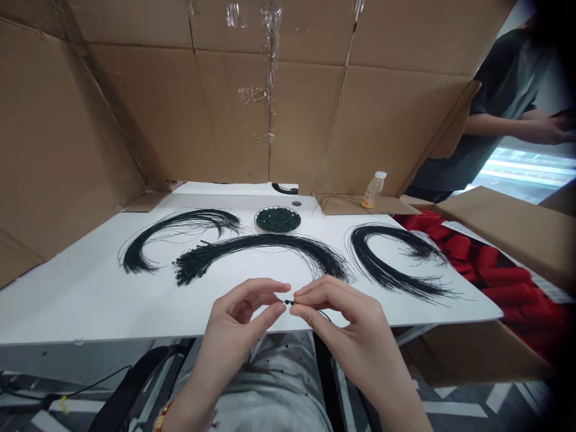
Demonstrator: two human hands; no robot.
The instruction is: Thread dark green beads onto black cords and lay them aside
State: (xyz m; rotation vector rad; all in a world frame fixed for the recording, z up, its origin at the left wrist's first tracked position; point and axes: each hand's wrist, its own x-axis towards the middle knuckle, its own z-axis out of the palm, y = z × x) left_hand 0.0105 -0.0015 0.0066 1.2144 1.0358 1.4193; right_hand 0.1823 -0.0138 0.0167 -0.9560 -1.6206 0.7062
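My left hand [238,321] and my right hand [346,324] hover just over the front edge of a white table [90,300]. Their fingertips meet on a small black connector [288,302] with a thin black wire [321,313] trailing from it. Beyond my hands lie several long bundles of thin black wire: one at left [171,237], one in the middle with beaded ends [256,249], and one at right [387,264]. A round dish of dark green pellets [278,219] stands behind them.
Cardboard walls [216,102] rise behind and left of the table. A small bottle of yellow liquid [373,189] stands at the back right. An open box of red items [472,264] sits to the right, and a person in a dark shirt [495,120] stands beyond it.
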